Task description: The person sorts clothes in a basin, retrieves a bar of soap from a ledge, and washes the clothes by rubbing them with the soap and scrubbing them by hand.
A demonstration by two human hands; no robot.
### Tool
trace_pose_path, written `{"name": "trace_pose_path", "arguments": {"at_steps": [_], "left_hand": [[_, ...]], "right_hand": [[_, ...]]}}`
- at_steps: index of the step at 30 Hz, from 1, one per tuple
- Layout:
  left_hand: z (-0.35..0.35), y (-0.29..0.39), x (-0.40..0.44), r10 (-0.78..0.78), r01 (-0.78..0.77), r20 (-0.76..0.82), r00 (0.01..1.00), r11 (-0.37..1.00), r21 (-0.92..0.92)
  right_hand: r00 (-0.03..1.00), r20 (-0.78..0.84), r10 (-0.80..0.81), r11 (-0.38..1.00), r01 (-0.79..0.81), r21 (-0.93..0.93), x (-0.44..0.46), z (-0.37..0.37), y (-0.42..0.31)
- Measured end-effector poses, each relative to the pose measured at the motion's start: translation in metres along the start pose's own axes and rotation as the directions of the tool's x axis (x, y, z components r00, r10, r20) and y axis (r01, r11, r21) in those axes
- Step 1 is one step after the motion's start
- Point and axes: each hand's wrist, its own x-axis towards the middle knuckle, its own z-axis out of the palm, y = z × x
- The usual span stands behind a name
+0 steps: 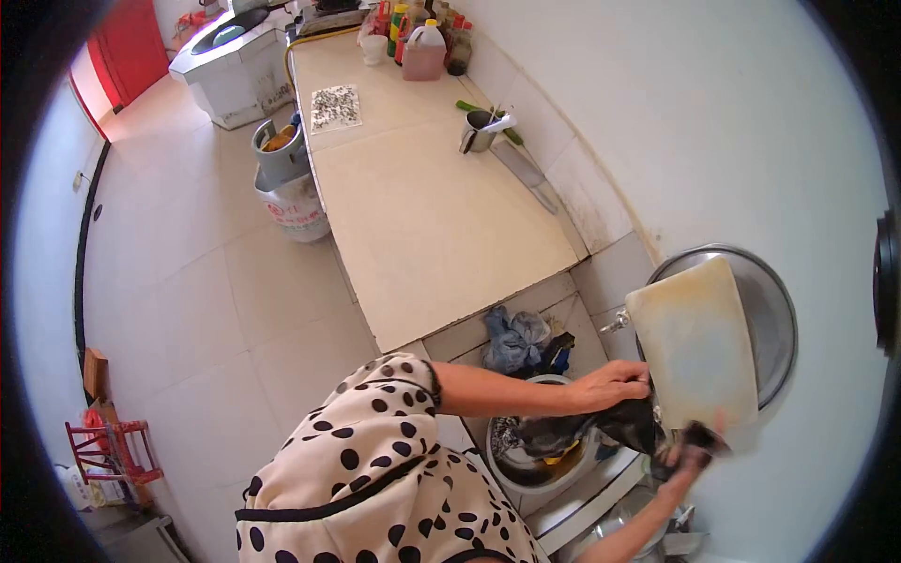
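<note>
My left hand (615, 383) is closed on the upper edge of a black plastic bag (631, 422), which hangs beside a cutting board (699, 342). The bag's lower part reaches over a round basin (540, 477) with a yellow thing (561, 455) in it. To the right and lower, my right hand (690, 458) is smeared by motion near the board's bottom edge. Something dark shows at its fingers, too blurred to name.
A metal lid or tray (774, 319) leans on the wall behind the board, near a tap (615, 322). Crumpled plastic bags (516, 338) lie beyond the basin. The counter (432, 216) holds a metal mug (477, 131), a cleaver (521, 171) and bottles (425, 52).
</note>
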Motion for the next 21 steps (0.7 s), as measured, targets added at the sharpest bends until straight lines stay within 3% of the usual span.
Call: {"name": "trace_pose_path", "arguments": {"at_steps": [1, 2, 3, 4, 6, 7, 8, 10, 12, 13, 14, 15, 16, 17, 20, 21], "left_hand": [[0.008, -0.001, 0.007, 0.033, -0.033, -0.002, 0.999, 0.999, -0.037], [0.015, -0.002, 0.011, 0.079, -0.080, 0.056, 0.995, 0.997, 0.023], [0.021, -0.003, 0.014, 0.122, -0.132, 0.119, 0.985, 0.988, 0.078], [0.028, -0.005, 0.015, 0.162, -0.186, 0.183, 0.970, 0.974, 0.127], [0.024, -0.002, 0.018, 0.266, -0.326, 0.249, 0.931, 0.912, 0.247], [0.019, -0.004, 0.023, 0.307, -0.399, 0.302, 0.902, 0.859, 0.319], [0.013, -0.009, 0.029, 0.310, -0.454, 0.375, 0.874, 0.797, 0.399], [0.010, -0.027, 0.030, 0.298, -0.432, 0.438, 0.848, 0.868, 0.246], [0.012, -0.015, 0.022, 0.144, -0.342, 0.487, 0.862, 0.873, 0.347], [0.015, -0.022, 0.018, 0.116, -0.343, 0.474, 0.873, 0.836, 0.428], [0.016, -0.025, 0.014, -0.070, -0.244, 0.470, 0.880, 0.782, 0.573], [0.014, -0.044, 0.008, -0.021, -0.294, 0.453, 0.891, 0.733, 0.613], [0.012, -0.051, 0.003, -0.093, -0.178, 0.400, 0.912, 0.788, 0.589], [0.008, -0.065, -0.003, -0.093, -0.206, 0.385, 0.918, 0.720, 0.663], [-0.015, -0.101, -0.018, -0.237, -0.025, 0.302, 0.923, 0.748, 0.663], [-0.015, -0.108, -0.022, -0.279, 0.111, 0.250, 0.927, 0.843, 0.527]], "right_hand": [[0.997, 0.070, -0.015, 0.931, 0.039, -0.362, -0.002, 0.010, 0.008], [0.990, 0.140, -0.030, 0.766, 0.112, -0.633, -0.004, 0.020, 0.017], [0.973, 0.183, 0.139, 0.727, 0.025, -0.686, -0.005, 0.043, 0.010], [0.967, 0.187, 0.171, 0.716, 0.008, -0.698, -0.009, 0.030, 0.031], [0.979, 0.003, 0.204, 0.785, -0.162, -0.598, -0.014, 0.009, 0.045], [0.974, -0.182, 0.135, 0.888, -0.201, -0.414, -0.022, 0.008, 0.044], [0.919, -0.384, 0.088, 0.956, -0.187, -0.227, -0.029, 0.008, 0.041], [0.880, -0.470, -0.071, 0.978, -0.031, -0.206, -0.032, -0.012, 0.066], [0.969, -0.241, 0.061, 0.980, -0.104, -0.172, -0.027, -0.011, 0.038], [0.950, -0.300, 0.086, 0.996, -0.083, 0.024, -0.025, -0.006, 0.035], [0.933, -0.343, 0.112, 0.976, -0.039, 0.214, -0.023, -0.002, 0.032], [0.932, -0.340, 0.128, 0.952, -0.020, 0.304, -0.021, -0.001, 0.028], [0.934, -0.330, 0.138, 0.918, 0.005, 0.398, -0.018, -0.004, 0.027], [0.918, -0.372, 0.138, 0.908, 0.033, 0.418, -0.017, -0.029, 0.053], [0.869, -0.409, 0.280, 0.861, -0.040, 0.506, -0.019, -0.052, 0.076], [0.854, -0.431, 0.291, 0.873, -0.053, 0.484, -0.020, -0.051, 0.082]]}}
